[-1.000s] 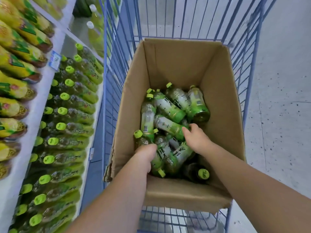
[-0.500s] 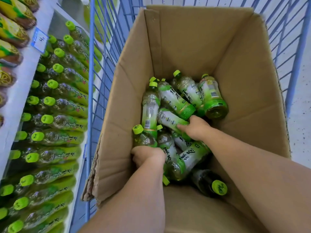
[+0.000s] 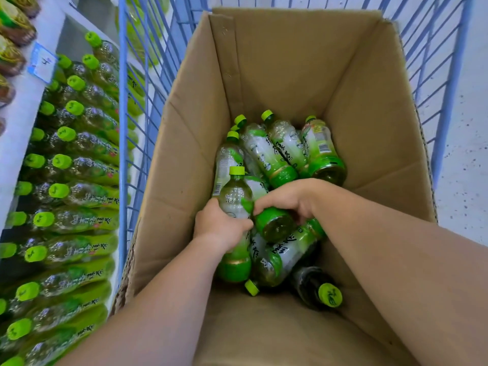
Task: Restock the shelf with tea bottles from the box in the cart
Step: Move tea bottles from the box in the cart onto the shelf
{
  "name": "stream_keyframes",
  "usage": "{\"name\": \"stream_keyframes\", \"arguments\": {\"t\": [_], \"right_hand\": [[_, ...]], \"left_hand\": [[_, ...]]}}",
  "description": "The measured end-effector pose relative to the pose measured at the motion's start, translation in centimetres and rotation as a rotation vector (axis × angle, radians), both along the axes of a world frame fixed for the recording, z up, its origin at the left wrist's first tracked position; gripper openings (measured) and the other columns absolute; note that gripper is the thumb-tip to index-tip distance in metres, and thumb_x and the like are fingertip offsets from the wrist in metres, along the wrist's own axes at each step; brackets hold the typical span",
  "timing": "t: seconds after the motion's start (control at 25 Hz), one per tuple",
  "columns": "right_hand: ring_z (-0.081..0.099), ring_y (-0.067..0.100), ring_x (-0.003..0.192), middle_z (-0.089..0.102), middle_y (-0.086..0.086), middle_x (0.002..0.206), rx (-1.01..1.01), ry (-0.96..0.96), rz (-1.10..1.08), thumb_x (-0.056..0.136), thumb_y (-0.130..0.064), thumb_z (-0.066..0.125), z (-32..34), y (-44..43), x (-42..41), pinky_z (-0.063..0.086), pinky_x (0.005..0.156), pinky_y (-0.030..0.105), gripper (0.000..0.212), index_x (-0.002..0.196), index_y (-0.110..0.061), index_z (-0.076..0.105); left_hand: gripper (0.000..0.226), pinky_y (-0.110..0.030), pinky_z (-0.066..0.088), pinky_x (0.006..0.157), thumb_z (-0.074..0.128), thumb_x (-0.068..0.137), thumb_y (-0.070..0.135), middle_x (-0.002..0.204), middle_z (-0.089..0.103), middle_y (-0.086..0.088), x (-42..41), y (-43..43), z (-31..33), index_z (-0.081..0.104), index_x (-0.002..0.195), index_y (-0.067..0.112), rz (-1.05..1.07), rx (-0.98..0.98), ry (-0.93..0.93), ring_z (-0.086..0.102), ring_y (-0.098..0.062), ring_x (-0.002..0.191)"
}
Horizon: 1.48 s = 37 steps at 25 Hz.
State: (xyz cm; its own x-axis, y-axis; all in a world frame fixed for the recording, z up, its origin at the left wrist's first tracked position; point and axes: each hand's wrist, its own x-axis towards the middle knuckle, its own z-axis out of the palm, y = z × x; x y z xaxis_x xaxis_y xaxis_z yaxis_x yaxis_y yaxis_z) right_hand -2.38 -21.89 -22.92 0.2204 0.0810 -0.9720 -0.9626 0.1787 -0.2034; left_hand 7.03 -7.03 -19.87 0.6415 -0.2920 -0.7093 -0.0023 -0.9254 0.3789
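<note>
An open cardboard box (image 3: 277, 64) stands in the blue wire cart (image 3: 148, 75), with several green-capped tea bottles heaped in its bottom. My left hand (image 3: 219, 227) grips one tea bottle (image 3: 235, 196) around its middle, cap up and raised above the heap. My right hand (image 3: 287, 198) curls over the base end of a second tea bottle (image 3: 274, 225), whose round green bottom faces the camera. More bottles (image 3: 274, 154) lie farther back in the box.
On the left, the shelf (image 3: 18, 122) holds rows of the same green-capped tea bottles (image 3: 79, 165), with a blue price tag (image 3: 42, 62) on the upper shelf edge. Pale speckled floor (image 3: 464, 154) lies right of the cart.
Both hands have lifted bottles out of the heap: the left bottle is now upright and higher, the right one tipped with its base toward the camera. The view has moved closer to the box.
</note>
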Motion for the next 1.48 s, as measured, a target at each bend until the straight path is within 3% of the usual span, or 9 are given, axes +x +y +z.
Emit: {"name": "stream_keyframes", "arguments": {"t": [0.12, 0.28, 0.4, 0.52, 0.64, 0.84, 1.12, 1.24, 1.48], "right_hand": [[0.068, 0.035, 0.107, 0.07, 0.018, 0.118, 0.06, 0.06, -0.025, 0.081, -0.028, 0.075, 1.5, 0.2, -1.4, 0.05, 0.103, 0.05, 0.043, 0.117, -0.005, 0.067], [0.068, 0.033, 0.091, 0.072, 0.018, 0.097, 0.013, 0.022, -0.169, 0.084, -0.024, 0.073, 3.3, 1.0, -2.6, 0.056, 0.094, 0.045, 0.027, 0.103, -0.005, 0.068], [0.065, 0.03, 0.096, 0.069, 0.01, 0.106, -0.144, -0.012, -0.282, 0.082, -0.037, 0.075, 4.1, 2.7, -3.2, 0.057, 0.084, 0.038, 0.04, 0.11, -0.011, 0.065], [0.06, 0.03, 0.119, 0.062, 0.007, 0.133, -0.276, -0.02, -0.417, 0.086, -0.055, 0.066, 4.6, 4.5, -4.1, 0.047, 0.104, 0.043, 0.064, 0.135, -0.014, 0.059], [0.072, 0.033, 0.099, 0.073, 0.014, 0.114, -0.3, -0.011, -0.51, 0.088, -0.041, 0.072, 5.4, 4.9, -5.2, 0.057, 0.093, 0.049, 0.048, 0.126, -0.012, 0.065], [0.077, 0.029, 0.069, 0.078, 0.012, 0.08, -0.332, -0.101, -0.648, 0.081, -0.014, 0.08, 7.3, 5.2, -7.1, 0.063, 0.06, 0.042, 0.023, 0.099, -0.011, 0.066], [0.076, 0.023, 0.08, 0.073, 0.005, 0.101, -0.568, -0.228, -0.721, 0.071, -0.03, 0.081, 9.3, 6.0, -7.5, 0.064, 0.066, 0.044, 0.054, 0.118, -0.026, 0.054], [0.074, 0.018, 0.083, 0.072, -0.001, 0.101, -0.661, -0.317, -0.704, 0.069, -0.039, 0.08, 10.4, 5.8, -7.6, 0.063, 0.07, 0.044, 0.046, 0.106, -0.035, 0.053], [0.071, 0.002, 0.076, 0.071, -0.011, 0.095, -0.746, -0.479, -0.615, 0.065, -0.041, 0.08, 13.8, 4.4, -8.4, 0.06, 0.06, 0.029, 0.055, 0.111, -0.031, 0.052]], "left_hand": [[0.043, -0.017, 0.044, 0.039, 0.085, 0.061, 0.032, 0.1, 0.069, 0.004, 0.1, 0.3, 0.3, 0.062, 0.096, 0.027, -0.023, 0.013, 0.063, 0.064, -0.013, 0.075], [0.05, -0.041, 0.06, 0.083, 0.083, 0.056, 0.033, 0.1, 0.07, -0.002, -0.3, 0.1, 0.8, 0.06, 0.099, 0.025, 0.048, -0.024, 0.184, 0.069, -0.025, 0.089], [0.054, -0.05, 0.06, 0.085, 0.08, 0.05, 0.036, 0.099, 0.073, -0.006, -0.2, -0.4, 1.4, 0.061, 0.1, 0.027, 0.092, -0.104, 0.253, 0.072, -0.031, 0.089], [0.065, -0.052, 0.06, 0.086, 0.08, 0.046, 0.04, 0.104, 0.073, -0.008, 0.0, -1.0, 2.3, 0.06, 0.107, 0.028, 0.08, -0.137, 0.352, 0.072, -0.031, 0.091], [0.092, -0.056, 0.059, 0.086, 0.082, 0.038, 0.031, 0.111, 0.072, -0.017, 0.1, -1.2, 3.3, 0.059, 0.125, 0.011, -0.005, -0.132, 0.48, 0.072, -0.036, 0.097], [0.063, -0.056, 0.062, 0.069, 0.081, 0.051, 0.015, 0.092, 0.077, -0.02, 0.4, -1.1, 5.5, 0.069, 0.113, 0.006, 0.09, -0.218, 0.571, 0.077, -0.036, 0.076], [0.057, -0.061, 0.059, 0.085, 0.082, 0.062, 0.018, 0.105, 0.075, -0.021, 1.4, -0.5, 8.4, 0.069, 0.117, 0.009, 0.041, -0.349, 0.655, 0.074, -0.04, 0.094], [0.033, -0.057, 0.061, 0.079, 0.084, 0.077, 0.01, 0.099, 0.077, -0.019, 1.2, -0.2, 9.5, 0.075, 0.108, 0.01, 0.047, -0.451, 0.659, 0.076, -0.037, 0.09], [0.035, -0.042, 0.061, 0.063, 0.08, 0.068, 0.012, 0.092, 0.075, -0.017, 0.1, 0.7, 12.1, 0.073, 0.101, 0.014, 0.12, -0.605, 0.404, 0.074, -0.028, 0.077]]}}
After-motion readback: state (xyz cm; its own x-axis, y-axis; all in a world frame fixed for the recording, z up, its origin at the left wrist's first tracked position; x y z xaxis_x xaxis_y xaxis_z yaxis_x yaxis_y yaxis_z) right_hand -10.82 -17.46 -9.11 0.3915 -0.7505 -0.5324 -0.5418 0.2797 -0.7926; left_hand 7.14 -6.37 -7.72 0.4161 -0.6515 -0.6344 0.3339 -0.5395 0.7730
